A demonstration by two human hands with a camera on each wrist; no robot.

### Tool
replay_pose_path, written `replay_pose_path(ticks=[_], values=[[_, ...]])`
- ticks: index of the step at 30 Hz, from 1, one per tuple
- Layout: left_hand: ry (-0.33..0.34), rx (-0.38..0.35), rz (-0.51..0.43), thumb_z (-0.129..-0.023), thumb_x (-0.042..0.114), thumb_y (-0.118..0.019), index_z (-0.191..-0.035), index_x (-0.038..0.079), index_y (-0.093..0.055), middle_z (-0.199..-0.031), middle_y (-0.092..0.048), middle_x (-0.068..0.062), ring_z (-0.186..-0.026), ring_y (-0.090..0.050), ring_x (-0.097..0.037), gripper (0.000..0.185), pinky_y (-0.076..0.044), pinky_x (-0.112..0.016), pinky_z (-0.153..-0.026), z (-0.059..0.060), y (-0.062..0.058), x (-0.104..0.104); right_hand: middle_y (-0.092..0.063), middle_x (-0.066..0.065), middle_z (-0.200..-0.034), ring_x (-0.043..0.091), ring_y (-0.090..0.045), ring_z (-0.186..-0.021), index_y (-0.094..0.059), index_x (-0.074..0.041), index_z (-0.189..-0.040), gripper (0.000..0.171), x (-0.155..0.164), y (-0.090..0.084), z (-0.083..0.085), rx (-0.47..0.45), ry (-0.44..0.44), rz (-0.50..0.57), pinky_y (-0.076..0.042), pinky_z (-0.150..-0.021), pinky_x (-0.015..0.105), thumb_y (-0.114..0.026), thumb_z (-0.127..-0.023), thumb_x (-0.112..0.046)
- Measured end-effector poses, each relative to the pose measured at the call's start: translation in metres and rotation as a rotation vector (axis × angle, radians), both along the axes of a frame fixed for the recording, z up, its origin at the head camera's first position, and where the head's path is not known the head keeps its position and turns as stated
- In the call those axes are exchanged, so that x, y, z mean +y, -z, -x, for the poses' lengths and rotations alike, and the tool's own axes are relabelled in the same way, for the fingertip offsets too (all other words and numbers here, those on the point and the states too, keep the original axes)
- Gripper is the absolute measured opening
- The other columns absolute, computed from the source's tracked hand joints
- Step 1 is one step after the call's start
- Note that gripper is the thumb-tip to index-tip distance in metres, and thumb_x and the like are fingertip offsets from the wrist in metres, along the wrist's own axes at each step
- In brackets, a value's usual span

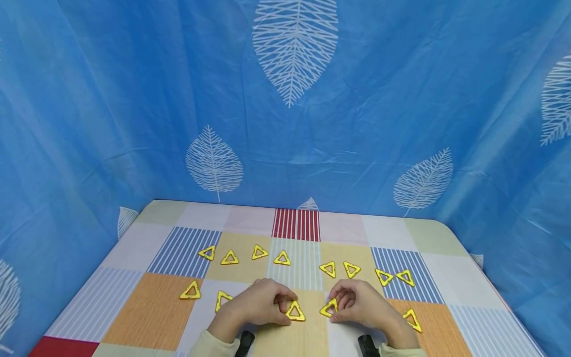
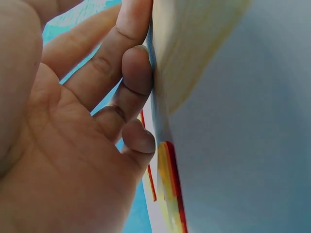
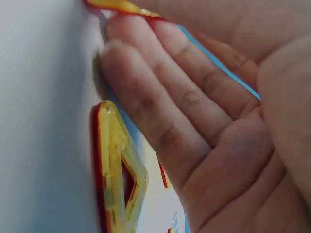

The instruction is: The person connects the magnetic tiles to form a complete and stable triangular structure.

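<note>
Low in the head view, my left hand (image 1: 262, 303) pinches the left side of a yellow magnetic triangle tile (image 1: 296, 318) with thumb and forefinger. Facing it, my right hand (image 1: 365, 306) pinches another triangle tile (image 1: 327, 304) by its right side. A gap separates the two tiles. The right wrist view catches that tile's yellow-and-red edge (image 3: 119, 6) at the top, by the thumb. In the left wrist view the held tile is out of sight; a different tile (image 2: 167, 184) lies below the little finger. One tile (image 1: 220, 300) is partly hidden behind the left wrist.
Several more yellow triangles lie in a loose row across the checked tablecloth (image 1: 343, 225), such as one at far left (image 1: 190, 297) and one at right (image 1: 408, 284). Another tile (image 1: 416, 325) sits beside the right forearm. A blue curtain (image 1: 357, 124) encloses the table.
</note>
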State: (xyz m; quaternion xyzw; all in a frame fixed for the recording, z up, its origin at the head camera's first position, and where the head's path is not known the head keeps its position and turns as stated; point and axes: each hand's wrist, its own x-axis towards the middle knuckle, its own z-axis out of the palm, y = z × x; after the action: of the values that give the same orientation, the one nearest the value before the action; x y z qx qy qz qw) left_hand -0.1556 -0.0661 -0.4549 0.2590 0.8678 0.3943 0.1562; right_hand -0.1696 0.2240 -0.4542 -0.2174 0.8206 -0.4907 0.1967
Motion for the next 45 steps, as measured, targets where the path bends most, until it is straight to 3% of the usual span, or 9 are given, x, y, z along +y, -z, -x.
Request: replay_pose_path(ticks=[8,18,23,30,45], values=[[0.002,-0.001,0.012,-0.076,0.014,-0.089,-0.117,0.012,-0.077,-0.066,-0.057,0.014,-0.06,-0.049,0.0,0.042,-0.043,-0.023,-0.072,-0.001,-0.001,0.001,-0.068,0.003,-0.084,0.009,-0.061,-0.067,-0.076,-0.007,-0.103,0.026,-0.003,0.005,0.0,0.09,-0.052,0.023,-0.054,-0.061,0.027,-0.086,-0.08,-0.011],[-0.003,-0.018,-0.002,-0.078,0.013,-0.088,-0.118,0.01,-0.076,-0.065,-0.057,0.013,-0.057,-0.048,-0.001,0.042,-0.042,-0.021,-0.064,-0.001,-0.001,0.002,-0.069,0.001,-0.082,0.008,-0.062,-0.07,-0.077,-0.005,-0.104,0.037,-0.011,0.004,-0.002,0.055,-0.072,0.045,-0.054,-0.062,0.027,-0.092,-0.071,-0.011],[-0.002,-0.017,0.017,-0.078,0.016,-0.088,-0.119,0.013,-0.076,-0.064,-0.057,0.013,-0.057,-0.047,-0.001,0.043,-0.04,-0.021,-0.062,-0.001,-0.001,0.001,-0.07,0.003,-0.084,0.011,-0.064,-0.071,-0.077,-0.004,-0.107,0.039,-0.012,0.003,-0.003,0.015,-0.063,0.041,-0.055,-0.063,0.027,-0.091,-0.071,-0.006],[0.038,0.062,0.076,-0.08,0.022,-0.087,-0.12,0.017,-0.076,-0.063,-0.054,0.016,-0.057,-0.045,-0.001,0.043,-0.038,-0.022,-0.063,0.001,-0.002,0.001,-0.068,-0.003,-0.075,0.008,-0.062,-0.064,-0.076,-0.005,-0.106,0.038,-0.022,0.002,-0.002,0.084,-0.031,-0.008,-0.052,-0.061,0.025,-0.092,-0.072,-0.014],[0.004,0.051,0.021,-0.077,0.017,-0.089,-0.112,0.011,-0.078,-0.066,-0.062,0.02,-0.059,-0.052,0.002,0.037,-0.044,-0.02,-0.059,0.001,0.001,0.002,-0.067,-0.004,-0.073,0.009,-0.062,-0.063,-0.075,-0.003,-0.105,0.038,-0.047,0.001,-0.005,0.112,0.004,-0.034,-0.051,-0.059,0.024,-0.092,-0.072,-0.012]])
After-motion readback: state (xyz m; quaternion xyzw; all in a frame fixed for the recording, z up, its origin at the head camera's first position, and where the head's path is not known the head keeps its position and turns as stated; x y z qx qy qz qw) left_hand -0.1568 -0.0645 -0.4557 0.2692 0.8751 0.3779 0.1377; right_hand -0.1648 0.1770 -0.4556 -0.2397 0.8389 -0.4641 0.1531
